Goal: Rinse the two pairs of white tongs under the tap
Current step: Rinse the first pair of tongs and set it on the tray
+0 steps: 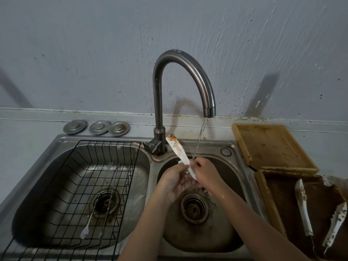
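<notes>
**Head view: one pair of tongs under the tap, second pair parked on the right**

Head cam looks down on a double steel sink [150, 166]. Tap [185, 80] is running; thin stream drops from the spout into the right basin and lands right at the hands.

Both hands are over the right basin, above the drain [194, 208]. Left hand [174, 182] is palm-up, fingers curled around the lower part of the white tongs [178, 153]. Right hand [205, 174] is closed on the same tongs from the other side, fingertips pinching the strip just beside the stream. Tongs are tilted, free end pointing up and left toward the tap base, with brown residue along that upper end. Lower end is hidden between the hands.

Second pair of tongs [318, 215] lies untouched on a dark wooden tray [278, 204] to the right of the sink, arms splayed apart, speckled with dirt. A lighter wooden board [271, 146] sits behind the tray, against the wall edge.

Left basin holds a black wire rack [79, 185] with two long thin utensils [101, 200] lying in it; can't tell exactly what they are. Three round metal sink plugs [98, 127] sit in a row on the ledge behind the left basin.
</notes>
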### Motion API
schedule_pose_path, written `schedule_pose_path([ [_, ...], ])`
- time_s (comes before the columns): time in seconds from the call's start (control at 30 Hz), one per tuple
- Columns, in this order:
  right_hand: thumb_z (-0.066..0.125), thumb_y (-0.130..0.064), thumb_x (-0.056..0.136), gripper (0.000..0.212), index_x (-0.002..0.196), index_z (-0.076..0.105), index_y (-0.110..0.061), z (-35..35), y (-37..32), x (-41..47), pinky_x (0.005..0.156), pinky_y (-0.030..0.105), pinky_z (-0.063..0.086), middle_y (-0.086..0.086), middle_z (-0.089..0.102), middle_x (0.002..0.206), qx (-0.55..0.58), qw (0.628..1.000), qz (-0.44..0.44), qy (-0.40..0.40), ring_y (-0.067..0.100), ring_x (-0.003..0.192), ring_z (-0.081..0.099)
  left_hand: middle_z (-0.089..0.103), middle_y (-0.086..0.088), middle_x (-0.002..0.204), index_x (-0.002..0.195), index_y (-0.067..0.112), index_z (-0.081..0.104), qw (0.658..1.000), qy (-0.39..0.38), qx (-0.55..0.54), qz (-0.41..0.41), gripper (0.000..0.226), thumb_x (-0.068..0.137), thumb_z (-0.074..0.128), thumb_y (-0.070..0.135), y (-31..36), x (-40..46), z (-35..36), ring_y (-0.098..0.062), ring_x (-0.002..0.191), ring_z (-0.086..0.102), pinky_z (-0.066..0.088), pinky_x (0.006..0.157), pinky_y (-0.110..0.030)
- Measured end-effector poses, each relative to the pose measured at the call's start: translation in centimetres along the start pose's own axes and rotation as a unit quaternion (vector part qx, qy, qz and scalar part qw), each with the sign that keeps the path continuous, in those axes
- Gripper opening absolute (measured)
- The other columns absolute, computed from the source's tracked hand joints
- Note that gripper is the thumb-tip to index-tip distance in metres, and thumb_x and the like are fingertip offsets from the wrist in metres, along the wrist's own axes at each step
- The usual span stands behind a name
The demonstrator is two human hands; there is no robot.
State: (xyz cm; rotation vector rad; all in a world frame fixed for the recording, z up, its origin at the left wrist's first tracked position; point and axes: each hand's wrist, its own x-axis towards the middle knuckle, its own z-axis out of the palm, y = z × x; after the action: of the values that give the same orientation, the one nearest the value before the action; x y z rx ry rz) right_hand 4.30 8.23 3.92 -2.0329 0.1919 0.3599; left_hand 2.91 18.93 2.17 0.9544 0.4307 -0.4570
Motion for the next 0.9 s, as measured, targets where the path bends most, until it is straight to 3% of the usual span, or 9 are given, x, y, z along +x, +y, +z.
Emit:
schedule_pose_path([
  [0.13, 0.049, -0.02, 0.093, 0.014, 0.1, 0.056, -0.01, -0.3, 0.3, -0.3, 0.041, 0.02, 0.039, 0.007, 0.06, 0.071, 0.05, 0.996, 0.053, -0.059, 0.01, 0.047, 0.051, 0.067, -0.004, 0.06, 0.116, 0.004, 0.061, 1.0, 0.009, 0.021, -0.006, 0.028, 0.097, 0.046, 0.016, -0.8, 0.3, 0.1, -0.009, 0.046, 0.059, 0.054, 0.05, -0.025],
  [0.27, 0.049, -0.034, 0.093, 0.03, 0.082, 0.061, -0.008, -1.1, 0.3, -0.7, 0.032, 0.016, 0.037, 0.003, 0.058, 0.057, -0.033, 0.999, 0.006, -0.011, 0.008, 0.034, 0.049, 0.07, -0.003, 0.062, 0.102, 0.007, 0.064, 1.0, 0.0, 0.008, -0.02, 0.028, 0.1, 0.039, 0.021, -1.2, 0.1, 0.5, -0.011, 0.052, 0.066, 0.055, 0.053, -0.024],
  [0.37, 0.04, -0.036, 0.097, 0.035, 0.082, 0.06, -0.012, -1.7, 0.6, -0.6, 0.03, 0.014, 0.035, 0.004, 0.058, 0.053, -0.078, 0.997, -0.022, -0.001, 0.004, 0.027, 0.048, 0.07, -0.006, 0.072, 0.098, 0.007, 0.066, 1.0, 0.008, 0.004, -0.006, 0.027, 0.099, 0.041, 0.019, -1.2, 0.4, 0.6, -0.014, 0.065, 0.067, 0.056, 0.062, -0.027],
  [0.53, 0.042, -0.022, 0.097, 0.025, 0.084, 0.06, -0.01, -2.4, 1.1, -0.4, 0.035, 0.013, 0.037, 0.003, 0.058, 0.061, -0.077, 0.996, -0.042, -0.016, 0.003, 0.035, 0.05, 0.068, -0.007, 0.079, 0.106, 0.005, 0.066, 1.0, 0.029, -0.008, 0.003, 0.021, 0.095, 0.051, 0.014, -1.4, 0.9, 0.8, -0.011, 0.065, 0.065, 0.056, 0.065, -0.025],
  [0.7, 0.055, -0.014, 0.09, 0.012, 0.096, 0.065, -0.012, -3.6, 1.4, -0.9, 0.043, 0.015, 0.044, 0.008, 0.068, 0.068, -0.038, 0.993, -0.049, -0.102, 0.008, 0.046, 0.057, 0.07, -0.015, 0.089, 0.111, -0.001, 0.064, 0.998, 0.046, -0.048, 0.013, 0.025, 0.086, 0.06, 0.001, -1.6, 1.1, 1.0, -0.013, 0.06, 0.07, 0.055, 0.05, -0.021],
  [0.77, 0.057, -0.019, 0.089, 0.012, 0.09, 0.066, -0.011, -3.7, 1.7, -0.8, 0.045, 0.017, 0.047, 0.008, 0.069, 0.067, -0.072, 0.992, -0.057, -0.085, 0.008, 0.046, 0.059, 0.069, -0.019, 0.098, 0.112, -0.002, 0.063, 0.995, 0.057, -0.075, 0.019, 0.028, 0.085, 0.062, 0.001, -1.8, 1.2, 1.3, -0.017, 0.069, 0.071, 0.059, 0.054, -0.025],
  [0.9, 0.049, -0.036, 0.092, 0.044, 0.071, 0.063, 0.0, -3.8, 2.2, -0.4, 0.051, 0.028, 0.049, 0.016, 0.068, 0.064, -0.153, 0.984, -0.086, 0.018, 0.012, 0.043, 0.055, 0.072, -0.014, 0.089, 0.11, -0.001, 0.061, 0.989, 0.085, -0.12, 0.017, 0.027, 0.089, 0.061, 0.015, -2.2, 1.3, 2.1, -0.016, 0.07, 0.071, 0.057, 0.052, -0.023],
])
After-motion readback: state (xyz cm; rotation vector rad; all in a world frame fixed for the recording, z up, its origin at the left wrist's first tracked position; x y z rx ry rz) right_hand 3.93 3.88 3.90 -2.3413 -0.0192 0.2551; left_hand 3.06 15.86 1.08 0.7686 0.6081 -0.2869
